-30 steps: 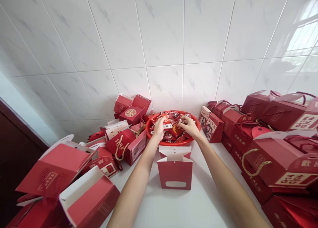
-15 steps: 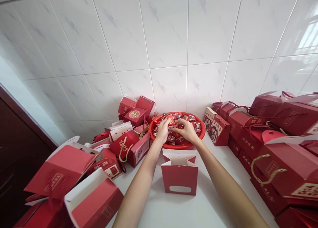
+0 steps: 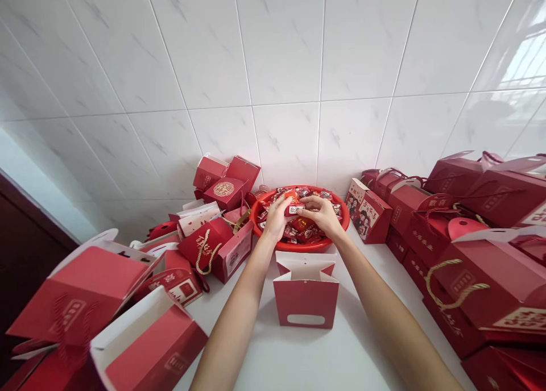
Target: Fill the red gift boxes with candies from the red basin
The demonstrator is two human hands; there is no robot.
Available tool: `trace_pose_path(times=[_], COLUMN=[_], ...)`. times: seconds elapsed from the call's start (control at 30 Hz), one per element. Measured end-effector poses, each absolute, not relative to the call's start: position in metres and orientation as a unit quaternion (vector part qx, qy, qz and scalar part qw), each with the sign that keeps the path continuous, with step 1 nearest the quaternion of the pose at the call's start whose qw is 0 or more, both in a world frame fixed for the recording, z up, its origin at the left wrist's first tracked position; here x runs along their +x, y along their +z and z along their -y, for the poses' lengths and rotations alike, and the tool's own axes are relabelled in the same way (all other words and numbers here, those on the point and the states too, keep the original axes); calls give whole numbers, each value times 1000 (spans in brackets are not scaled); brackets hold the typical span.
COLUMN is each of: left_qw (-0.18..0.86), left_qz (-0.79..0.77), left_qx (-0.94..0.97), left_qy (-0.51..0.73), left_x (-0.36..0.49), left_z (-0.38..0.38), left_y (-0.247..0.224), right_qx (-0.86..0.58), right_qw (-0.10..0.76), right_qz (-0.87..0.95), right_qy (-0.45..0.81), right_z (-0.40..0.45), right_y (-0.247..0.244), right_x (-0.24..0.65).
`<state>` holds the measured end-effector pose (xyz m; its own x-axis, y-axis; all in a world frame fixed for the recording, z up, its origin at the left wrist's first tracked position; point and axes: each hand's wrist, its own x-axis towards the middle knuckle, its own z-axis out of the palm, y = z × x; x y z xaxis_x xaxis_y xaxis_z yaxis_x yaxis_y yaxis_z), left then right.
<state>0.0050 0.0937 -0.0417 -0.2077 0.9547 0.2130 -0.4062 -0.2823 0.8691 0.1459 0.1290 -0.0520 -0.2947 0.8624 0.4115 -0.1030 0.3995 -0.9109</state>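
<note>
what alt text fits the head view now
A person's left hand holds small red packets over a red basin of wrapped packets, the right hand beside it. An open-topped red box stands in front on a white table, with more red boxes on both sides.

I see both arms bare down to the lower edge of my view, the left forearm (image 3: 239, 306) and the right forearm (image 3: 384, 300) alike slender, smooth and narrowing toward the wrist. The left hand (image 3: 276, 219) and right hand (image 3: 326, 216) are bare too, slim-fingered, their nails too small for me to make out.
</note>
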Motion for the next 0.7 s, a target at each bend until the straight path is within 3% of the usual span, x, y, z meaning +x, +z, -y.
trace_pose_path(times=[0.2,0.4,0.7], left_qw=[490,378,309], left_qz=[-354,-398,-401], left_qx=[416,450,484], left_qy=[679,705,713], left_x=[4,5,4], left_z=[-101,-104,-101], left_y=[-51,-53,-52], right_qx=[-290,-288,-197], right_qw=[531,544,583], right_qz=[645,623,462], right_qy=[467,484,639], right_z=[-123,-119,-124], right_y=[-47,-44,-28], right_x=[147,149,164])
